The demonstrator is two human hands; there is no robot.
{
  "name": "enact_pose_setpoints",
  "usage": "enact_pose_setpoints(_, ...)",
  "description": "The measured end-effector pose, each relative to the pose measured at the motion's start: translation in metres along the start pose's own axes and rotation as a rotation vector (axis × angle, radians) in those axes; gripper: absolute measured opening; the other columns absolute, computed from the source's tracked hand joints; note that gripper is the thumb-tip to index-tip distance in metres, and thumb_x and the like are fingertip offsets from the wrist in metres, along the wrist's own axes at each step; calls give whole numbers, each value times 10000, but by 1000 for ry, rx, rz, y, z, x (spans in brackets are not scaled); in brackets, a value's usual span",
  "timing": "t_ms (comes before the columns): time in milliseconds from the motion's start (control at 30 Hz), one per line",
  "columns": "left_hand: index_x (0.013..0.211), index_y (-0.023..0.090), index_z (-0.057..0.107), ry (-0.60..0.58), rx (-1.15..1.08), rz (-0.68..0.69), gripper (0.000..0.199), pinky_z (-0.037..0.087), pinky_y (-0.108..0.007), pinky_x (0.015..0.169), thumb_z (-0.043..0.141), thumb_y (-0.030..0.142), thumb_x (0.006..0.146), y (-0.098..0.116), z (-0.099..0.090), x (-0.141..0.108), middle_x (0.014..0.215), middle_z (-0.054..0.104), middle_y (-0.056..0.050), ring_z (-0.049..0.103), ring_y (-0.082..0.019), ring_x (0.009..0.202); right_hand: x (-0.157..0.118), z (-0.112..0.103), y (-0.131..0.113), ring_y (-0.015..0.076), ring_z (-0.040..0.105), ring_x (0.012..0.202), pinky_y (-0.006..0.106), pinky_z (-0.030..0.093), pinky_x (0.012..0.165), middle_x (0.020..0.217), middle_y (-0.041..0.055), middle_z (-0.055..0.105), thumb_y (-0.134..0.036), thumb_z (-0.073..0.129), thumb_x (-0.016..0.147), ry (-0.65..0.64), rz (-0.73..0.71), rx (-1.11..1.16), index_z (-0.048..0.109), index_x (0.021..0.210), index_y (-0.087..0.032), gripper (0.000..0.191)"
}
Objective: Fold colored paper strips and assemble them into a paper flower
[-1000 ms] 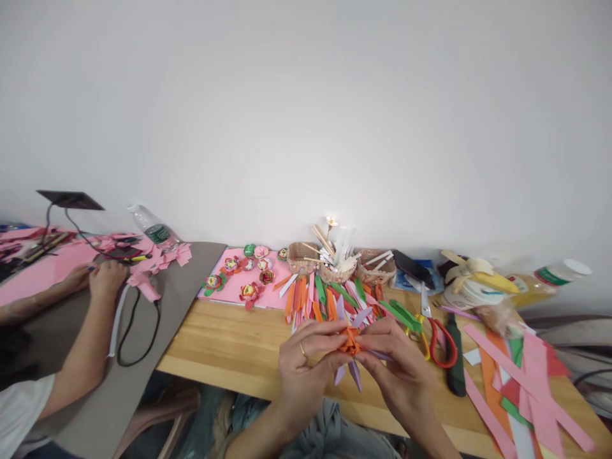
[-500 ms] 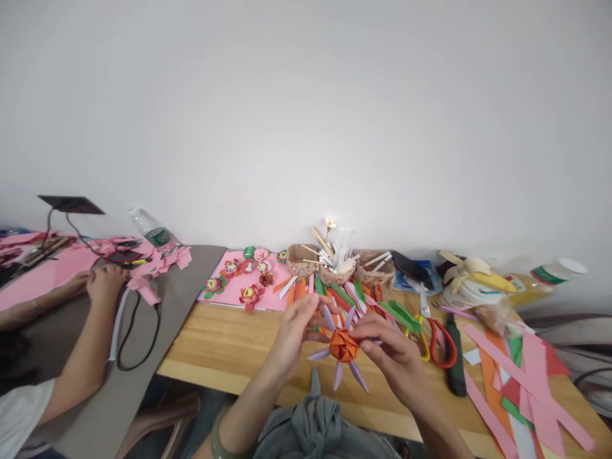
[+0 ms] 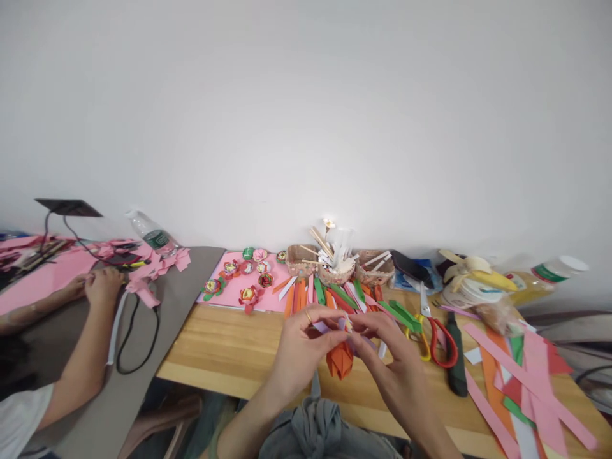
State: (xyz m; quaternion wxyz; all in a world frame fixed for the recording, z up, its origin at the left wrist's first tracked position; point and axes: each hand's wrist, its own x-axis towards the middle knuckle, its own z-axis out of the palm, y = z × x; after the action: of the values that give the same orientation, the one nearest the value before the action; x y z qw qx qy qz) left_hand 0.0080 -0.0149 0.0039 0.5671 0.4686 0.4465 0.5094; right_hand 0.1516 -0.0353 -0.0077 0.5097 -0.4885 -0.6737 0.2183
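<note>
Closest to me: knotted grey cloth point(image 3: 318, 424) at my front. Left fingers point(image 3: 325, 313), ring on 1 of them, pinched on the orange-and-lilac paper flower point(image 3: 340, 362). Right fingers point(image 3: 377, 320) closed on it from the other side, tips nearly meeting the left ones. Orange head hangs below my grip, lilac parts mostly hidden between the hands. Small pale bit at the pinch point, too small to identify. Flower is up over the near part of the wooden tabletop point(image 3: 215, 344).

Right of my hands: loose paper strips point(image 3: 540, 395) in pink, orange, green, white and red, overlapping. Dark-handled tool point(image 3: 456, 366) just beside the red-handled scissors point(image 3: 444, 347).

Past my fingers: bunch of folded paper pieces point(image 3: 329, 298), orange, green, pink, white. Left of those, pink sheet point(image 3: 230, 297) with several finished paper flowers point(image 3: 248, 294) on it.

Further left, at the grey surface point(image 3: 176, 287): co-worker's hands point(image 3: 102, 284), close together.

Back row by the wall point(image 3: 306, 127): 3 small baskets point(image 3: 375, 275), middle 1 full of white sticks. Right of them, banana peel point(image 3: 492, 279) on a tub point(image 3: 471, 296).
</note>
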Motion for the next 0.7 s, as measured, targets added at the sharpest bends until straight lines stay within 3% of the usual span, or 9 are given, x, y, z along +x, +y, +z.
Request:
enact_pose_setpoints(200, 723, 169, 680, 89, 18, 62, 117, 530, -230, 607, 707, 111, 625, -2, 6, -7, 686, 690, -13, 640, -140, 639, -4, -1, -5, 191, 666, 824, 281, 558, 696, 899, 61, 701, -172, 613, 807, 28, -57, 8, 690, 990, -244, 212)
enact_pose_setpoints(367, 756, 185, 679, 127, 167, 375, 138, 542, -245, 664, 695, 81, 666, -10, 5, -9, 798, 699, -38, 654, -152, 752, -5, -1, -8, 204, 691, 835, 309, 575, 732, 924, 54, 736, -149, 614, 799, 42, -65, 10, 696, 1007, -251, 246)
enact_pose_setpoints(467, 786, 190, 677, 159, 239, 517, 123, 553, -246, 623, 690, 106, 696, -12, 4, -11, 816, 690, -49, 659, -158, 750, -5, 0, -9, 214, 703, 815, 331, 582, 737, 914, 54, 746, -151, 620, 791, 67, -79, -12, 705, 995, -251, 243)
enact_pose_setpoints(700, 798, 193, 658, 195, 282, 607, 136, 550, -218, 592, 693, 103, 702, -16, 4, -14, 813, 670, -33, 659, -142, 729, -7, 1, -10, 195, 705, 800, 303, 576, 747, 897, 41, 748, -108, 613, 783, 92, -135, -49, 701, 971, -242, 247)
